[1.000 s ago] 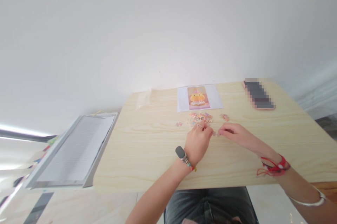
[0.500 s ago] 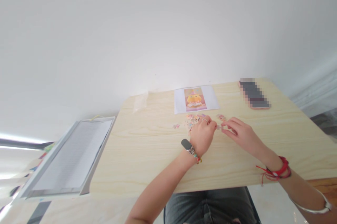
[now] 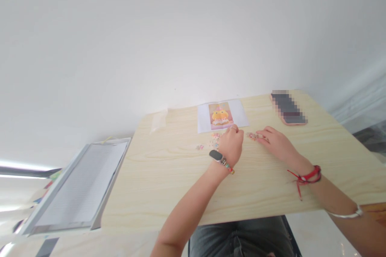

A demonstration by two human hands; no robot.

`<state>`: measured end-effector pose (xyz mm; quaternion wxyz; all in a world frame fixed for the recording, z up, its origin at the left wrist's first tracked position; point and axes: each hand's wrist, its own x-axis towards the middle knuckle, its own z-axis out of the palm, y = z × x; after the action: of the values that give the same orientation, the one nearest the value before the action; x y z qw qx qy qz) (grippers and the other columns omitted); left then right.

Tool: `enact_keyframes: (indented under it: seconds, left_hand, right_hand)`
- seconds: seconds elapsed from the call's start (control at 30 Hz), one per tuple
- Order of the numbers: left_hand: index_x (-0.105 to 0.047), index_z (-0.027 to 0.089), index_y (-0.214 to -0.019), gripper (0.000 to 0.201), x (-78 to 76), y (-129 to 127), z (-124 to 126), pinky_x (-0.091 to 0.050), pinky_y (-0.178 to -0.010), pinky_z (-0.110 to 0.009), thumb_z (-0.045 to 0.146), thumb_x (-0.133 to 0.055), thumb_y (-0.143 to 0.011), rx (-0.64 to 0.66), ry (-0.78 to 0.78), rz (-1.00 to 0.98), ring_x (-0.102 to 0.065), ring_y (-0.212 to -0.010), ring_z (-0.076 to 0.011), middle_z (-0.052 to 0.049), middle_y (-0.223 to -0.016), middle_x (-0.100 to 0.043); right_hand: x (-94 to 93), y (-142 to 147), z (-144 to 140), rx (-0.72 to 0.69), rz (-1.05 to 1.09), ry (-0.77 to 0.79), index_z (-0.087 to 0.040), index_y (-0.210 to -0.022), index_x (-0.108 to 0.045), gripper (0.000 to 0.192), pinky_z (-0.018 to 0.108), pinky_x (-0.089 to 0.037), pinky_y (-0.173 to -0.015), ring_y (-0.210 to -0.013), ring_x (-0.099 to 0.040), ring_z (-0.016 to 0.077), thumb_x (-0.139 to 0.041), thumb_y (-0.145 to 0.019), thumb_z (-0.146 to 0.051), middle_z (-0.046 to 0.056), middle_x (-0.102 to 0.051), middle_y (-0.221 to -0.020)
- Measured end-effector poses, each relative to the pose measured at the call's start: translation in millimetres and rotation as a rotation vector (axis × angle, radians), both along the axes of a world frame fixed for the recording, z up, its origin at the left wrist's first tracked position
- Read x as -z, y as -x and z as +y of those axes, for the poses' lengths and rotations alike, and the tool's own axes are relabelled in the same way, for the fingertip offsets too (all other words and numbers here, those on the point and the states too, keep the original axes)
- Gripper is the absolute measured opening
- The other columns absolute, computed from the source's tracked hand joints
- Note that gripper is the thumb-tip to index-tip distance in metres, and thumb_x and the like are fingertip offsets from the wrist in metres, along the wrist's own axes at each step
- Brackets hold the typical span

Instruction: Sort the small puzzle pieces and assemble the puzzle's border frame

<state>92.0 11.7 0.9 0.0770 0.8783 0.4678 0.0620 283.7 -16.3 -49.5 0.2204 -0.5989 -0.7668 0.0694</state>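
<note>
Head view, bottom centre: grey trousers (image 3: 241, 241) under a pale wooden table (image 3: 169, 184). At lower left lies a grey tray of paper (image 3: 78, 184). Mid-frame, the left hand (image 3: 231, 144) rests loosely curled over scattered puzzle pieces (image 3: 215, 141); whether it grips one I cannot tell. The right hand (image 3: 276, 142), fingers narrow, touches a small cluster of pieces (image 3: 252, 135). Farther up sit a reference picture (image 3: 221, 115) and a phone (image 3: 288, 108), then a white wall (image 3: 181, 27).
</note>
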Motion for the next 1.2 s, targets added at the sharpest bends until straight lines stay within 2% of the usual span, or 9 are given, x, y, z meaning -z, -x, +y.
enact_keyframes:
  seconds: [0.07, 0.13, 0.2, 0.3, 0.53, 0.77, 0.97, 1.2]
  left_hand:
    - [-0.057, 0.021, -0.099, 0.018, -7.7, 23.2, -10.1, -0.046, -0.067, -0.027, 0.016, -0.044, -0.087, -0.072, 0.021, -0.023, -0.055, -0.087, -0.0177, -0.005, -0.098, -0.053]
    - [-0.057, 0.022, -0.099, 0.017, -11.2, 45.3, -22.1, -0.046, -0.069, -0.026, 0.017, -0.047, -0.086, -0.124, 0.035, -0.043, -0.055, -0.088, -0.0171, -0.004, -0.097, -0.053]
    - [-0.057, 0.022, -0.099, 0.018, -9.3, 62.2, -33.9, -0.046, -0.072, -0.027, 0.016, -0.050, -0.085, -0.143, 0.061, -0.042, -0.055, -0.087, -0.0163, -0.003, -0.098, -0.053]
    - [-0.057, 0.021, -0.099, 0.017, -0.1, 74.1, -47.2, -0.047, -0.072, -0.026, 0.016, -0.050, -0.084, -0.167, 0.115, -0.019, -0.056, -0.086, -0.0160, -0.003, -0.097, -0.054]
    - [-0.056, 0.022, -0.099, 0.017, 13.6, 68.3, -54.6, -0.047, -0.070, -0.025, 0.016, -0.049, -0.084, -0.154, 0.155, -0.007, -0.055, -0.088, -0.0159, -0.003, -0.100, -0.055]
    - [-0.058, 0.021, -0.096, 0.017, 18.0, 62.3, -52.6, -0.046, -0.067, -0.024, 0.017, -0.045, -0.087, -0.133, 0.170, -0.013, -0.054, -0.088, -0.0169, -0.004, -0.099, -0.054]
    - [-0.059, 0.020, -0.095, 0.017, 20.2, 54.6, -53.5, -0.044, -0.068, -0.024, 0.019, -0.043, -0.088, -0.066, 0.160, -0.099, -0.054, -0.085, -0.0159, -0.004, -0.097, -0.055]
    - [-0.059, 0.021, -0.094, 0.015, 17.8, 52.7, -53.7, -0.042, -0.065, -0.023, 0.024, -0.045, -0.088, -0.025, 0.075, -0.191, -0.053, -0.079, -0.0141, -0.002, -0.090, -0.055]
  right_hand:
    - [-5.6, 11.8, -9.4, -0.015, 0.020, -0.016, -0.021, -0.103, -0.060, 0.026, 0.030, -0.047, -0.067, -0.077, -0.059, 0.0175, -0.041, -0.088, -0.030, 0.005, -0.059, -0.086]
    - [-9.8, 28.1, -19.4, -0.064, 0.030, -0.025, -0.022, -0.101, -0.061, 0.024, 0.031, -0.048, -0.071, -0.083, -0.059, 0.0183, -0.043, -0.087, -0.028, 0.006, -0.060, -0.093]
    - [-11.5, 46.5, -27.2, -0.111, 0.015, 0.001, -0.022, -0.097, -0.062, 0.020, 0.032, -0.048, -0.072, -0.086, -0.059, 0.0193, -0.045, -0.086, -0.026, 0.006, -0.060, -0.095]
    - [-10.8, 69.3, -31.6, -0.135, -0.031, 0.087, -0.021, -0.092, -0.063, 0.017, 0.032, -0.049, -0.067, -0.079, -0.060, 0.0186, -0.047, -0.084, -0.022, 0.005, -0.060, -0.088]
    - [-3.9, 81.3, -25.3, -0.140, -0.036, 0.160, -0.019, -0.081, -0.061, 0.014, 0.029, -0.047, -0.064, -0.072, -0.058, 0.0164, -0.047, -0.084, -0.020, 0.004, -0.058, -0.082]
    - [-5.6, 72.8, -27.3, -0.131, 0.129, 0.243, -0.020, -0.075, -0.058, 0.015, 0.030, -0.044, -0.065, -0.071, -0.056, 0.0165, -0.047, -0.083, -0.026, 0.004, -0.056, -0.079]
    - [-10.2, 60.7, -31.2, -0.130, 0.419, 0.476, -0.018, -0.074, -0.059, 0.019, 0.027, -0.039, -0.056, -0.059, -0.049, 0.0131, -0.049, -0.079, -0.034, 0.001, -0.054, -0.070]
    - [-20.2, 58.0, -30.2, -0.128, 0.669, 0.751, -0.016, -0.075, -0.060, 0.028, 0.025, -0.034, -0.053, -0.056, -0.045, 0.0107, -0.050, -0.078, -0.043, -0.002, -0.052, -0.061]
